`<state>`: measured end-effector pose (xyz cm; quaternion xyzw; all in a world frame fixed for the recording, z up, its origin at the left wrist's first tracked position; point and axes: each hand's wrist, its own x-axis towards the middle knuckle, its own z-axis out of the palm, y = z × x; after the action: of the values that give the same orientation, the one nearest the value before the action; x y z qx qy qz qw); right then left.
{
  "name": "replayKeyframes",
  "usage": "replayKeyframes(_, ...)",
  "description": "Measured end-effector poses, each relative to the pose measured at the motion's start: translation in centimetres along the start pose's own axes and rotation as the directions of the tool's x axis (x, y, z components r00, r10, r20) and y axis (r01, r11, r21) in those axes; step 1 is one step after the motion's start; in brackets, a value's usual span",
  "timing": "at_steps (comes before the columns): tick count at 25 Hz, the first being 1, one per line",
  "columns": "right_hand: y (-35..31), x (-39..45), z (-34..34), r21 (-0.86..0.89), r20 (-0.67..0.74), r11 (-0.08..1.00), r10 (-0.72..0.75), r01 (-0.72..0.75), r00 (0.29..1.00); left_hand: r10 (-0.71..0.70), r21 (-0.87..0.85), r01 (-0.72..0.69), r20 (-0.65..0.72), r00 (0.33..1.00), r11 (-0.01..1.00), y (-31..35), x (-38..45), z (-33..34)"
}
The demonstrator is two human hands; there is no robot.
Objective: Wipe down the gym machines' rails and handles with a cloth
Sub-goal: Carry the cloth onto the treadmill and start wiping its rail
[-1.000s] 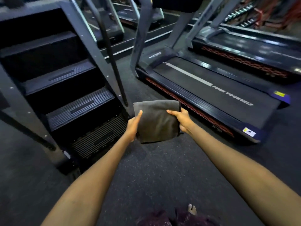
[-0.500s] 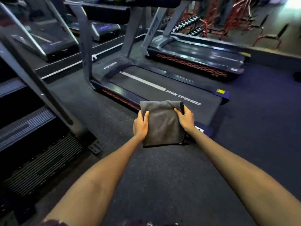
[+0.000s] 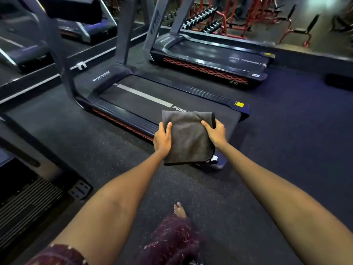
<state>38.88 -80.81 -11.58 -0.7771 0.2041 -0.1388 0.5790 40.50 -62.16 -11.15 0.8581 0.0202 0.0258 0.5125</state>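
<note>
Dark rubber gym floor (image 3: 286, 150) fills most of the view. Near treadmill (image 3: 152, 96) sits straight ahead: dark deck, grey stripe down the belt, white text "PUSH" readable before the cloth covers the rest, red honeycomb mesh along the side rail, yellow sticker on the rear right corner cap (print too small to read), a logo on the front cover that I can't make out. Second treadmill (image 3: 210, 56) behind it, same model: belt reads "PUSH YOURSELF", side frame marked "X10", small sticker at the rear corner. Stair machine (image 3: 28, 188) at left edge, ribbed steps only partly in frame. Dumbbell rack (image 3: 202, 18) and red frames at the back, blurred. Cloth (image 3: 188, 138): grey, soft nap like microfibre, folded to a rough rectangle with dark stitched edging, held flat in the air in front of the body over the rear end of the near treadmill, not touching any machine. Left hand (image 3: 162, 139) grips the left edge, thumb on top, fingers curled under. Right hand (image 3: 216, 133) grips the upper right edge, thumb on top, fingers wrapped beneath. Bare foot (image 3: 179, 210) below, plus patterned maroon fabric at the bottom.
</note>
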Motion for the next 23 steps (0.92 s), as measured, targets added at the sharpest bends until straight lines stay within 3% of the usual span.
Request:
replayKeyframes(3,-0.2,6.2,-0.1,0.118,0.085,0.990,0.067,-0.077,0.994,-0.026,-0.054,0.025,-0.026,0.999,0.998,0.7,5.5,3.4)
replayKeyframes(7,-1.6,16.7,0.0,0.040,0.216,0.989,0.131,-0.143,0.968,-0.035,-0.069,0.034,-0.020,0.999,0.997,3.0,15.1,7.0)
replayKeyframes(14,-5.7,29.8,3.0,0.037,0.182,0.998,0.053,-0.060,0.982,-0.038,-0.081,0.032,-0.068,0.997,0.996,7.1,27.2,8.8)
replayKeyframes(23,-7.3,45.1,9.0,0.031,0.263,0.999,0.014,-0.023,0.965,-0.117,-0.096,0.101,-0.174,0.978,0.990,8.5,40.7,11.7)
